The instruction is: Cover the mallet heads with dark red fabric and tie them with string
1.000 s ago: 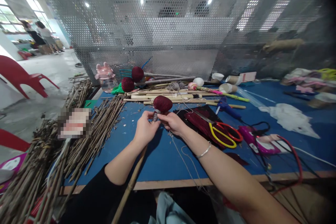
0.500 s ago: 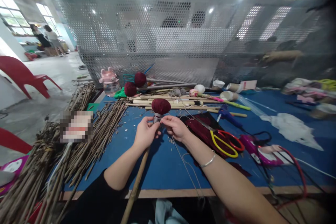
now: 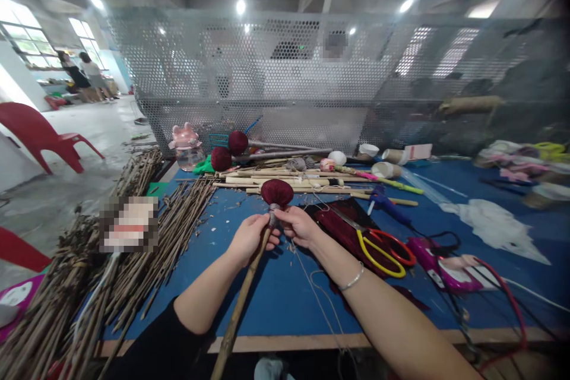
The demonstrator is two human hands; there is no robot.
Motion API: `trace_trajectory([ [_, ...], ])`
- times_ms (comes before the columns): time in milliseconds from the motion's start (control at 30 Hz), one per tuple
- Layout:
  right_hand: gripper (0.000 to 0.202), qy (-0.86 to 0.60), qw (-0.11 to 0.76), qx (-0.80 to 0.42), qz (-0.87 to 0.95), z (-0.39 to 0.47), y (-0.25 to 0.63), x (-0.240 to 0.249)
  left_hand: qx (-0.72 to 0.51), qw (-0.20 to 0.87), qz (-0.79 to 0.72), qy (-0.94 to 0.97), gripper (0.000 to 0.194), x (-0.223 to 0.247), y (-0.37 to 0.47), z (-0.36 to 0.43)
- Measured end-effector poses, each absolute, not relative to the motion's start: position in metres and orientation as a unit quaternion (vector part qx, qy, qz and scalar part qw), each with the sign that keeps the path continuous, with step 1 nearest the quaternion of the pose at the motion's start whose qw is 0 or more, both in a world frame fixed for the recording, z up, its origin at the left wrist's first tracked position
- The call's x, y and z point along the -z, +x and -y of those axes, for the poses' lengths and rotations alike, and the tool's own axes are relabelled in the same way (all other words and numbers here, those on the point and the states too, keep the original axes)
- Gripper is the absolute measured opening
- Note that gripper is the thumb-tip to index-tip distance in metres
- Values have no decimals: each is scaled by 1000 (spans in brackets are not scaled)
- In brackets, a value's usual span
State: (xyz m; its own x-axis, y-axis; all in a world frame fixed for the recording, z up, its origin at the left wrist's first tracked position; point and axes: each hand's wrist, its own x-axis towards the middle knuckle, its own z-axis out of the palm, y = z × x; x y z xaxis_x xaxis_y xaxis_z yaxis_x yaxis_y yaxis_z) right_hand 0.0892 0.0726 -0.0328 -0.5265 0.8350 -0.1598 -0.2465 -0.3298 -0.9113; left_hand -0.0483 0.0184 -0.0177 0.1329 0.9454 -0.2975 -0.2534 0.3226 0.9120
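Note:
My left hand is closed round the top of a long wooden stick, which slants down toward me. On the stick's upper end sits a dark red cloth-covered ball, its fabric gathered into folds underneath. Grey string is wound round the neck below the ball. My right hand, a silver bangle on its wrist, pinches at this winding with thumb and fingers. From under it a loose tail of the grey string trails down over the table's front edge. The pinched bit itself is mostly hidden by the fingers.
Bundled dry twigs lie left on the blue table. Scissors rest on dark red cloth at right, near a blue glue gun. Sticks and two finished red balls lie behind, before a perforated metal screen.
The view has tilted up slightly, so everything sits lower. The red ball has tipped, showing more of its gathered underside. My right thumb now lies against the string winding.

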Motion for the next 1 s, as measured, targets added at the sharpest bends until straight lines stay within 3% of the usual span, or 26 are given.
trace_trajectory([
  [133, 36, -326, 355, -751, 452, -74, 86, 35, -499, 553, -487, 457, 40, 25, -47, -18],
  [300, 38, -334, 348, -745, 461, -74, 86, 40, -488, 494, -509, 508, 32, 33, -45, -19],
  [800, 31, -375, 397, -646, 533, -74, 91, 34, -527, 494, -513, 464, 34, 24, -49, -23],
  [1000, 30, -359, 419, -651, 521, -75, 90, 31, -550, 558, -446, 432, 45, 24, -50, -23],
])
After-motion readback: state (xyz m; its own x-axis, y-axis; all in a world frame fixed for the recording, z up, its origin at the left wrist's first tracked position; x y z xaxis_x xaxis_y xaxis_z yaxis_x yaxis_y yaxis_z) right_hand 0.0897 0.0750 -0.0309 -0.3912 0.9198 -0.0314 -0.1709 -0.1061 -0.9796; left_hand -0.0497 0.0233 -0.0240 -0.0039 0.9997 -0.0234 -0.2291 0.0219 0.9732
